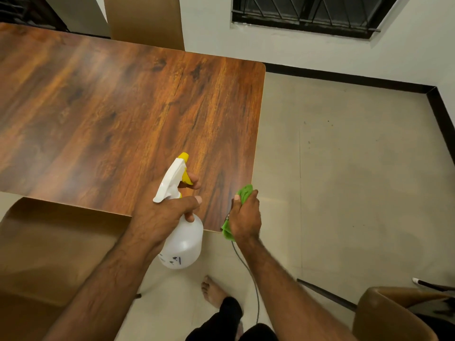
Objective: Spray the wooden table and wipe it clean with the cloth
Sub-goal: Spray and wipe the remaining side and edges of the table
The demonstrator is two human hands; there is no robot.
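Note:
The wooden table (118, 107) fills the upper left of the head view, its near right corner in front of me. My left hand (167, 212) grips the neck of a white spray bottle (183, 242) with a yellow nozzle and trigger, one finger on the trigger, the nozzle pointing out over the tabletop. My right hand (246, 217) holds a bunched green cloth (245, 193) at the table's near right corner, beside the bottle.
A brown chair (49, 254) stands at the near left edge of the table, another brown chair (147, 20) at the far side, and a third (394, 313) at the lower right. Tiled floor (344, 180) lies to the right. A thin cable (253, 286) hangs below my right hand.

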